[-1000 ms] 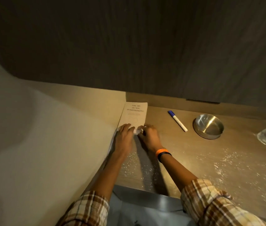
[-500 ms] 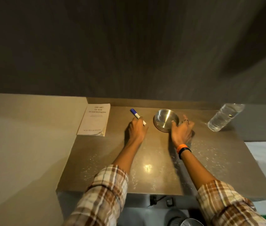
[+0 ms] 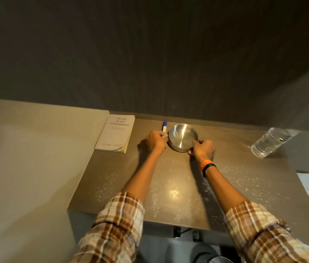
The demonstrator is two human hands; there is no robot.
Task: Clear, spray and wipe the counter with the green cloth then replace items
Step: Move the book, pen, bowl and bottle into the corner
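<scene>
The counter (image 3: 178,188) is in front of me, brown and speckled with pale flecks, set against a dark wall (image 3: 149,54). My arms reach over it in plaid sleeves (image 3: 117,224). At the back left corner a book (image 3: 114,132) lies flat. At the far right a water bottle (image 3: 271,141) stands near the edge. In the back middle sits a steel bowl (image 3: 183,136). My right hand (image 3: 203,149) curls round its near right rim, fingers closed on it, with an orange band (image 3: 205,165) on that wrist. My left hand (image 3: 156,140) is just left of the bowl, closed round a marker (image 3: 164,127) whose blue cap points at the wall. I see no green cloth.
</scene>
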